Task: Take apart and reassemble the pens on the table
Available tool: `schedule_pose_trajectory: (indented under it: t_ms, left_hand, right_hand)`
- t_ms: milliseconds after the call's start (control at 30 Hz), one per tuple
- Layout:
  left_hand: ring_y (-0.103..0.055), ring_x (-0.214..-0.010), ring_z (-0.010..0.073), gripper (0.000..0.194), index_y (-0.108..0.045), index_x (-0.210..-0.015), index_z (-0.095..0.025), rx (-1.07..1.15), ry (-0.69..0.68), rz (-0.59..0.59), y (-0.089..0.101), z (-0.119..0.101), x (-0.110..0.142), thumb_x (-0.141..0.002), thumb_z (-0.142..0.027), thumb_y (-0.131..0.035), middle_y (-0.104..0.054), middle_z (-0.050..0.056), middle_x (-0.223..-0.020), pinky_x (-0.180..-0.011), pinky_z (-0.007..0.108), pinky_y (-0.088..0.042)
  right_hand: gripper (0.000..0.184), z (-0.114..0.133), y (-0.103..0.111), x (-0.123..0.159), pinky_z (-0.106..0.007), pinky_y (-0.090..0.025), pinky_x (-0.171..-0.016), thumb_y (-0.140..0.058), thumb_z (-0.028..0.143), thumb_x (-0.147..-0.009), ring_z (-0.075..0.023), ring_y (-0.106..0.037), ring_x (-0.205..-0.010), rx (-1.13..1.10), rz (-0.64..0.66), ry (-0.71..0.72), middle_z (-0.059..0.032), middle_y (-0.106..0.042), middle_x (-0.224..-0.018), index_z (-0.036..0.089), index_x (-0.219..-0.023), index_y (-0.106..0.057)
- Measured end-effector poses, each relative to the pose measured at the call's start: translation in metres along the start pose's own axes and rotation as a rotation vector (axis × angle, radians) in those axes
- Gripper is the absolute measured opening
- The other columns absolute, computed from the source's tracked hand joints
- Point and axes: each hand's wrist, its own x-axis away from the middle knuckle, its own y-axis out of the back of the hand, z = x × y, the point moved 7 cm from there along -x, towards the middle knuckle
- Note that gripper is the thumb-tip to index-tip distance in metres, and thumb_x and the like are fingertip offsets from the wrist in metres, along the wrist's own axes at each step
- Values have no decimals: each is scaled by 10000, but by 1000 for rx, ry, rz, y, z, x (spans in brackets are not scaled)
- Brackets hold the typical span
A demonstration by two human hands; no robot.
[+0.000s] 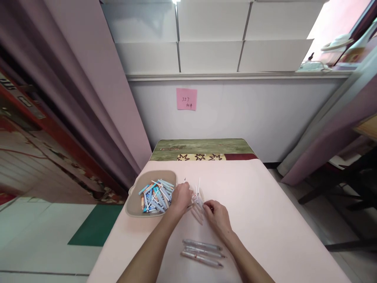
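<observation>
Supporting table (206, 144): one, running under and past the bin on every visible side.
Pink cloth (250, 196): one, spread beneath the bin, probably to give a smooth, plain surface.
Beige bin (132, 204): one, near the table's left edge, likely set there to be within easy reach of the left hand.
Bin pile (157, 198): blue, pale and orange slim pieces inside the bin, perhaps gathered so they don't roll; too overlapped to count.
Right hand (218, 215): one, well right of the bin, fingers bent, tips at the bunch; whether they grip, I cannot tell.
Left hand (182, 195): one, at the bin's right rim, fingers curled toward the bunch; fingertips hidden, grip unclear.
Front pens (203, 252): three, nearer the person than the bin, side by side, seemingly set apart from the bunch.
Pale bunch (196, 215): right of the bin, between the hands; partly covered, uncountable.
White stick (199, 185): one distinct, pointing up from the bunch.
</observation>
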Motion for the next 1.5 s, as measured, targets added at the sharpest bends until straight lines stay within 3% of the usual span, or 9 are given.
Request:
schedule_pose_trajectory:
  t_ms: [233, 467, 600, 733, 833, 1000, 1200, 1367, 1500]
  left_hand:
    - [-635, -897, 222, 183, -662, -887, -174, -58, -96, -13, 11, -2, 12, -798, -138, -505, -693, 130, -946, -748, 287, -407]
    - [-627, -820, 195, 202, -665, -856, -212, 170, -186, -211, 48, 13, 39, -852, -231, -463, -696, 57, -867, -751, 281, -419]
    - [-598, -656, 164, 149, -689, -798, -195, 679, -104, -260, 56, 28, 52, -778, -303, -589, -685, 32, -735, -633, 264, -431]
    - [-558, -548, 115, 386, -666, -961, -161, 1216, 81, 101, 20, 13, 61, -648, -372, -749, -696, 63, -850, -435, 205, -340]
    - [-529, -516, 83, 412, -678, -951, -129, 1383, 69, 281, 3, -9, 68, -616, -339, -795, -684, 61, -789, -411, 182, -300]
    - [-423, -429, 33, 347, -706, -854, -116, 1467, 119, 253, 1, -9, 63, -604, -331, -813, -681, 53, -722, -372, 172, -215]
    - [-434, -427, 26, 332, -697, -790, -110, 1525, 215, 127, -4, 5, 54, -559, -303, -838, -695, 56, -725, -380, 157, -260]
    - [-463, -441, 28, 331, -693, -817, -128, 1584, 246, 137, -6, 7, 49, -566, -290, -834, -718, 57, -758, -397, 150, -302]
    - [-464, -439, 25, 337, -679, -800, -127, 1598, 282, 111, -1, 10, 47, -544, -267, -846, -713, 47, -744, -410, 150, -328]
  right_hand:
    - [102, 8, 1, 56, -237, -363, -645, -614, 251, -747, -160, -604, -727, 208, 253, 113, -3, -682, -806, 243, -815, -689]
    - [153, 5, -3, 85, -279, -365, -710, -552, 142, -779, -203, -605, -821, 374, 262, 145, -45, -679, -852, 230, -787, -677]
    - [111, 9, 9, 67, -279, -382, -662, -497, 235, -849, -187, -610, -725, 21, 193, 50, -35, -684, -782, 224, -819, -604]
    - [288, 32, 6, 43, -252, -403, -586, -511, 490, -863, -149, -591, -625, -705, 247, -108, -30, -666, -744, 204, -842, -529]
    - [391, 50, -4, 34, -221, -390, -557, -609, 562, -788, -101, -542, -574, -998, 326, -185, -3, -621, -719, 179, -838, -546]
    - [548, 52, -20, 33, -199, -270, -428, -533, 685, -775, -57, -376, -397, -1040, 480, -283, 58, -482, -506, 144, -815, -612]
    - [465, 38, -7, 14, -192, -343, -503, -853, 465, -523, -76, -471, -541, -953, 156, -186, 36, -577, -639, 170, -722, -554]
    - [546, 30, -26, 15, -197, -275, -417, -564, 692, -739, -67, -417, -411, -957, 311, -346, 17, -559, -561, 148, -776, -596]
    - [464, 34, -19, 12, -179, -328, -463, -761, 553, -639, -64, -470, -492, -1044, 243, -279, 25, -590, -645, 160, -824, -599]
